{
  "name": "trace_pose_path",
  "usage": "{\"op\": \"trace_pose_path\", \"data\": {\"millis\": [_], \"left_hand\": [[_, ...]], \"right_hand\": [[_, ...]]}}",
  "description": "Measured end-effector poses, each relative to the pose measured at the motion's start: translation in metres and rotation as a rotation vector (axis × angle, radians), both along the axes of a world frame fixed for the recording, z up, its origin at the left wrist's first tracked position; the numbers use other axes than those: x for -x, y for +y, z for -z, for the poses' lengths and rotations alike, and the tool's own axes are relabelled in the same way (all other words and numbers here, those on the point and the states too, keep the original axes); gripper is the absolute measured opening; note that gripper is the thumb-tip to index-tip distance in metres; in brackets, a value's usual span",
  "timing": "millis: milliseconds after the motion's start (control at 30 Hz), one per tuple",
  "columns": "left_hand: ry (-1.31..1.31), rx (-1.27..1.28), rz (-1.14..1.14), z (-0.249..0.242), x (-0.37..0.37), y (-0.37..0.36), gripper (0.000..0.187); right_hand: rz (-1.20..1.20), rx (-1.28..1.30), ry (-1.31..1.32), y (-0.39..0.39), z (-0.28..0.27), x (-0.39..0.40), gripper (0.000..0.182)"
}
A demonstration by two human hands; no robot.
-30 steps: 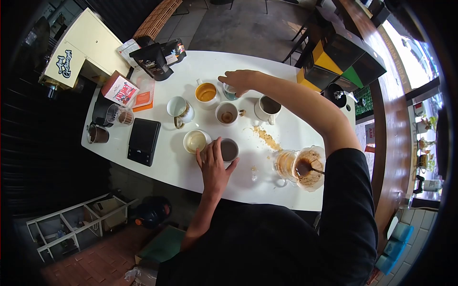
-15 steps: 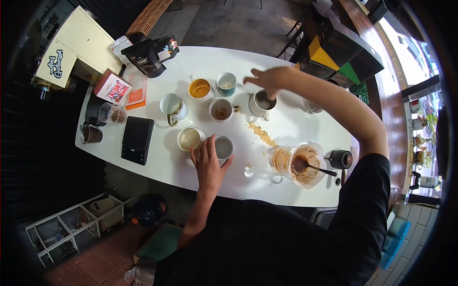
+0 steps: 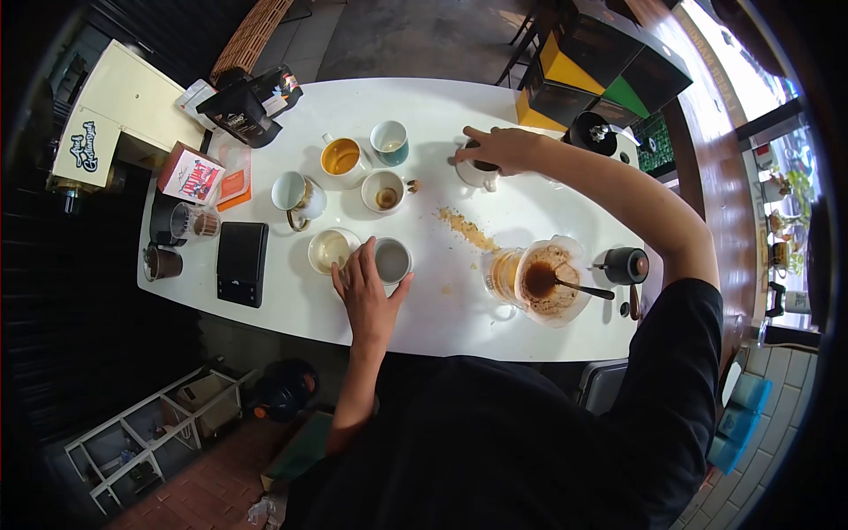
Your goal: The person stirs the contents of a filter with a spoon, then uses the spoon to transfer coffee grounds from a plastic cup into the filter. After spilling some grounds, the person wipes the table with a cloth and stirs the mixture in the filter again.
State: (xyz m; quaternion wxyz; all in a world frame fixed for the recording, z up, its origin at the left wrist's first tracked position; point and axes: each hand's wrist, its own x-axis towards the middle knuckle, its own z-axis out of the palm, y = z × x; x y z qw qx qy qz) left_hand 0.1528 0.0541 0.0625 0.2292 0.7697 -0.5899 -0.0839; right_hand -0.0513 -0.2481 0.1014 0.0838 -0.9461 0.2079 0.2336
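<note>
My left hand [image 3: 366, 305] curves around the near side of a grey-lined cup [image 3: 392, 262], thumb on its right and fingers on its left. Touching or close to those fingers is a white cup with pale liquid [image 3: 329, 253]. Across the table, my right hand [image 3: 502, 147] grips a white mug [image 3: 475, 177] from above, partly covering its dark inside. Between the hands are a brown-stained cup [image 3: 385, 192], a yellow-lined cup [image 3: 343, 161], a teal-based cup [image 3: 389, 143] and a white mug with a brown handle [image 3: 299, 196].
A glass server with a filter dripper [image 3: 555, 281] and spoon stands at right, beside a black-topped grinder [image 3: 625, 265]. Brown crumbs [image 3: 465, 229] lie mid-table. A black scale [image 3: 241, 264], clear cups [image 3: 193, 221] and coffee bags [image 3: 243, 115] occupy the left. Dark boxes [image 3: 609, 62] stand far right.
My right hand has come down onto the white mug, which sits slightly farther away. The camera view has shifted. My left hand keeps its place at the grey-lined cup.
</note>
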Motion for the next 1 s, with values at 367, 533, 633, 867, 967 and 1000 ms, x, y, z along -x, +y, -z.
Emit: {"op": "trace_pose_path", "data": {"millis": [367,533,633,867,967,1000], "left_hand": [[-0.024,0.026,0.031,-0.003,0.003,0.003,0.089],[0.049,0.349,0.174,-0.03,0.016,0.022,0.088],[0.142,0.514,0.32,-0.031,0.036,0.027,0.076],[0.652,0.013,0.581,0.008,0.09,-0.008,0.056],[0.69,-0.04,0.6,0.023,0.099,-0.015,0.056],[0.673,-0.052,0.615,0.025,0.1,-0.017,0.056]], "right_hand": [[-0.043,0.427,0.283,0.015,-0.026,0.005,0.08],[-0.06,0.616,-0.124,0.064,-0.14,0.013,0.052],[0.046,0.622,-0.384,0.093,-0.215,0.042,0.057],[0.148,1.231,-0.745,0.268,-0.269,0.136,0.027],[0.74,0.738,-0.837,0.323,-0.266,0.144,0.011],[0.858,0.625,-0.822,0.326,-0.255,0.151,0.007]]}}
